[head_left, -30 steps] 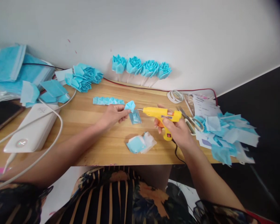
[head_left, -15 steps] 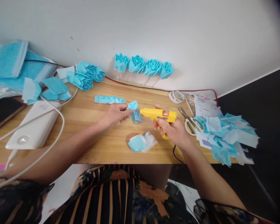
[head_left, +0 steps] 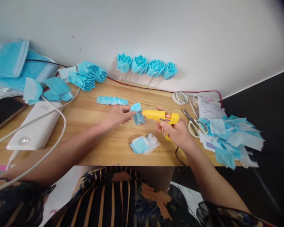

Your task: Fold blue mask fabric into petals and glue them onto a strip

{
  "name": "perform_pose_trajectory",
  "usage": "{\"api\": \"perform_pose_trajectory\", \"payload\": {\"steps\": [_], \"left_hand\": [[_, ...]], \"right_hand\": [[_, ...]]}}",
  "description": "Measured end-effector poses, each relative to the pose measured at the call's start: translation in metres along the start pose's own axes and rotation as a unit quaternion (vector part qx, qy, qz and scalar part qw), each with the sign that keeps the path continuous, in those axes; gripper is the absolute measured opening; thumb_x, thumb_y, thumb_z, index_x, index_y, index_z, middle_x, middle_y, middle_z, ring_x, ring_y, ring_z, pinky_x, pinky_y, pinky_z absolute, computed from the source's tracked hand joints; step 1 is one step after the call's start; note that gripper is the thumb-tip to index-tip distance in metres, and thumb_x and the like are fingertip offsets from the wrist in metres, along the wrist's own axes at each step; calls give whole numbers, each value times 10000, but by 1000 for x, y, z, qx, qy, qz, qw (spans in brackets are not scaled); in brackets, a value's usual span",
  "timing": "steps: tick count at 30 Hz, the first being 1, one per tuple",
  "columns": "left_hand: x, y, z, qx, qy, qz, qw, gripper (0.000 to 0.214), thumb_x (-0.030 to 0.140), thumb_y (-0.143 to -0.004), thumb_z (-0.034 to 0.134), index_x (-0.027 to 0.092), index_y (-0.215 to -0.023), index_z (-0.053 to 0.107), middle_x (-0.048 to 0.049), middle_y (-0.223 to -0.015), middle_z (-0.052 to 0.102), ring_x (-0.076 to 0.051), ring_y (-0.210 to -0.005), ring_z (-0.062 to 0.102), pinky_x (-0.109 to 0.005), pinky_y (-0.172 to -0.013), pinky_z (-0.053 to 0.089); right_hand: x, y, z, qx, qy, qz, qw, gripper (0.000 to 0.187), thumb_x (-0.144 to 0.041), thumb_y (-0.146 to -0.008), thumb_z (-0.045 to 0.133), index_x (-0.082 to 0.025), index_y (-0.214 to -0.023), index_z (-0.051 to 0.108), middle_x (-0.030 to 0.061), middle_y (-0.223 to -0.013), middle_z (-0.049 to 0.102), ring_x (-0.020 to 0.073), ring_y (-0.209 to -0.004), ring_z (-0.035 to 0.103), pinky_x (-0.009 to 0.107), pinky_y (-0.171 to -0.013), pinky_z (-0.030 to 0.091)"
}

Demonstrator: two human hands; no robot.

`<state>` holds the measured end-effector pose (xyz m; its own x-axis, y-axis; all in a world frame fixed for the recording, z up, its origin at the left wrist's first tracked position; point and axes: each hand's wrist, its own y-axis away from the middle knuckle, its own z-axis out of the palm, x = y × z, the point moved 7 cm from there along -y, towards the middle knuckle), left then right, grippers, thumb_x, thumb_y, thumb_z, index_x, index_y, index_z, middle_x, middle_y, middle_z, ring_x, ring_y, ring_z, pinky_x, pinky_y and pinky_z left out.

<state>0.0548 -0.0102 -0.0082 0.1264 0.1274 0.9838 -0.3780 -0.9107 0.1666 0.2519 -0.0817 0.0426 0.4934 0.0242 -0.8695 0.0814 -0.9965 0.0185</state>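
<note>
My left hand (head_left: 120,116) pinches a small folded blue fabric petal (head_left: 135,107) above the table. Wrapped round the grip of a yellow hot glue gun (head_left: 156,116) is my right hand (head_left: 172,127), and the gun's nozzle touches or nearly touches the petal. Another blue folded piece (head_left: 139,119) lies just beneath the nozzle. Behind my left hand rests a row of folded blue petals (head_left: 112,100). Nearer to me, a small stack of blue and white cut pieces (head_left: 144,143) lies on the wooden table (head_left: 104,148).
Several blue fabric flowers on pale stems (head_left: 148,67) lean against the wall, and a flower bunch (head_left: 87,75) lies left. Scissors (head_left: 194,122), a tape roll (head_left: 180,97) and a scrap heap (head_left: 234,135) are right. A white power bank (head_left: 35,126) with cable and blue masks (head_left: 9,63) stand left.
The view has shifted very slightly. Both hands, the petal and the glue gun keep nearly the same positions.
</note>
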Motion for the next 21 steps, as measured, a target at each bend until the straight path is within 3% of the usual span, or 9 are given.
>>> {"api": "perform_pose_trajectory", "payload": {"steps": [10,14,18,21], "left_hand": [[0,0,0,1,-15,-18,1000,312,200,-820,650,164,-525,553,37,-467,516,-59,-420,435,-191,-418,319],[-1,1,1,-6,-14,-23,1000,306,203,-825,653,162,-537,559,38,-475,520,-56,-416,437,-189,-417,317],[0,1,3,-24,5,-19,1000,291,217,-815,668,159,-545,580,35,-481,527,-58,-425,445,-192,-426,325],[-2,1,6,-40,36,-32,998,284,236,-801,695,158,-549,588,32,-491,543,-53,-428,456,-187,-429,327]], "right_hand": [[2,-2,-8,35,0,0,999,249,-382,-842,641,-172,-717,694,30,-707,637,109,-545,550,230,-456,453],[-3,-2,-7,33,-12,-3,999,253,-371,-844,622,-162,-914,748,12,-685,625,105,-546,529,222,-454,429],[-5,-1,-7,34,-23,4,999,423,-383,-842,628,-153,-1185,723,2,-678,629,113,-554,526,227,-461,428],[-2,0,-9,46,-3,2,999,415,-381,-844,639,-157,-1178,738,14,-690,650,125,-560,535,247,-473,436]]}}
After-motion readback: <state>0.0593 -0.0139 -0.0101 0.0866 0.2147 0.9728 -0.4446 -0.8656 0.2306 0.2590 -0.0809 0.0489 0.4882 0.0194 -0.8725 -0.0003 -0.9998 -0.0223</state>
